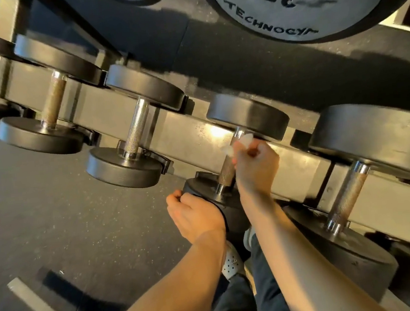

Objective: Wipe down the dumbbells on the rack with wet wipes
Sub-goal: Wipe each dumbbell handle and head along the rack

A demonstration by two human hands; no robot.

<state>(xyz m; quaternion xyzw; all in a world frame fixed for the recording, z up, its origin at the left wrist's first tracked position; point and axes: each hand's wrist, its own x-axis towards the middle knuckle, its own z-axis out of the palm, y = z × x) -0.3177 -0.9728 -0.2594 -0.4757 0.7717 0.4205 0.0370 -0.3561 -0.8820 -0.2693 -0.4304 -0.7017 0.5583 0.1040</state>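
right hand (255,162) rubbing wipe (238,144) on dumbbell (228,170) handle, left hand (195,213) gripping its near head

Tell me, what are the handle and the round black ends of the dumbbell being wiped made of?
The handle looks like steel: it is silvery and shiny, with a rough criss-cross grip pattern. The round ends seem rubber-coated, perhaps urethane: they are dull black with no sparkle and have softly rounded edges. What is inside them cannot be seen.

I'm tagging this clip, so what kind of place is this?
Most likely a gym's free-weight area: dumbbells sit in a row on a metal rack, a big black weight marked 35 sits above, and the floor looks like speckled rubber.
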